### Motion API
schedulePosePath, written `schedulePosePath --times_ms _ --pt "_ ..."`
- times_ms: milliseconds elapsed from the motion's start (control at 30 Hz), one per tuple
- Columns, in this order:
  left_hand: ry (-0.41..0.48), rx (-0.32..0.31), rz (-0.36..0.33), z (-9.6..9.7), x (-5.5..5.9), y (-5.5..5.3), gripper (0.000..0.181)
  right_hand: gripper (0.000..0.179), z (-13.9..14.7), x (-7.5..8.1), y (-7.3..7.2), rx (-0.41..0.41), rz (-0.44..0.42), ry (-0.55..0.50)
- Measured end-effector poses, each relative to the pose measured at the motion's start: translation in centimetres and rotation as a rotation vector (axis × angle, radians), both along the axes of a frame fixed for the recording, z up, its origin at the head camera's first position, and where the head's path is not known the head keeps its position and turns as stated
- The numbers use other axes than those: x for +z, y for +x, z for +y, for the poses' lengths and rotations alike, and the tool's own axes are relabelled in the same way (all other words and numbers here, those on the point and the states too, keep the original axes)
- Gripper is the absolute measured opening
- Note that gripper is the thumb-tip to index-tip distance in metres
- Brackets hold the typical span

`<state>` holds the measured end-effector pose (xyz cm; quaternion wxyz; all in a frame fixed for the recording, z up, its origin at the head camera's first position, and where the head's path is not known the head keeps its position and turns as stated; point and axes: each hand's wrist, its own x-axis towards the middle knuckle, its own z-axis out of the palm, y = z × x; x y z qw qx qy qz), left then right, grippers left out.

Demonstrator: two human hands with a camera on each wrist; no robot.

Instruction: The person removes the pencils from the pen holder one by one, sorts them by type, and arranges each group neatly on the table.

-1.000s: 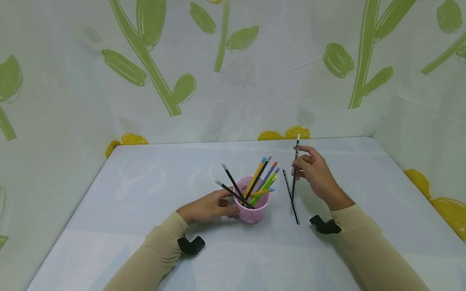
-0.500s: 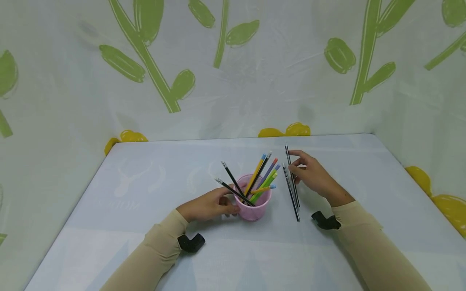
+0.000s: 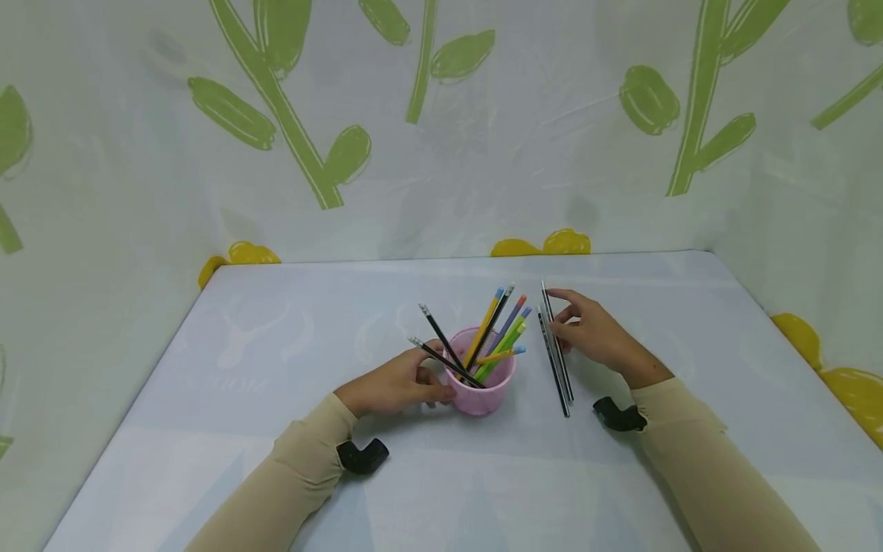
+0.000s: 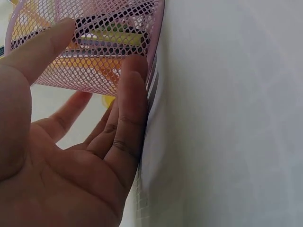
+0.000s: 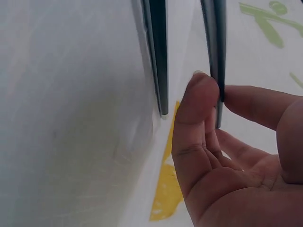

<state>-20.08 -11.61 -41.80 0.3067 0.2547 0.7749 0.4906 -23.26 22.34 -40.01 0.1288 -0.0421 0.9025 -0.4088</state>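
Observation:
A pink mesh pencil cup [image 3: 480, 402] stands on the table, filled with several pencils [image 3: 488, 323] in black, yellow, purple and green. My left hand [image 3: 393, 387] holds the cup from its left side; in the left wrist view the thumb and fingers spread around the mesh wall [image 4: 99, 75]. To the right of the cup, my right hand [image 3: 592, 331] pinches a black pencil [image 5: 217, 42] between thumb and fingers, near its far end. Close beside it, a second black pencil [image 5: 158, 52] lies on the table, almost parallel, on the side toward the cup.
The white table [image 3: 428, 491] meets a pale backdrop [image 3: 524, 176] printed with green plants at its far edge. Yellow printed shapes [image 3: 566, 241] show along that edge. A black strap end [image 3: 363, 457] sticks out at the left wrist, another [image 3: 619, 415] at the right.
The pencil in my right hand has swung down from raised and crossing the lying pencil to low alongside it. The right hand has lowered slightly; the left hand stays at the cup.

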Motion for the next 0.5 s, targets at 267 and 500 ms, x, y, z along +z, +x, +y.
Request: schedulePosePath --times_ms 267,500 --pt "0.006 0.040 -0.046 -0.06 0.23 -0.04 0.056 0.074 0.49 -0.50 -0.50 0.039 -0.065 0.045" --pt "-0.002 0.052 -0.105 -0.24 -0.13 0.10 0.058 0.069 0.37 -0.45 -0.03 0.030 -0.099 0.111"
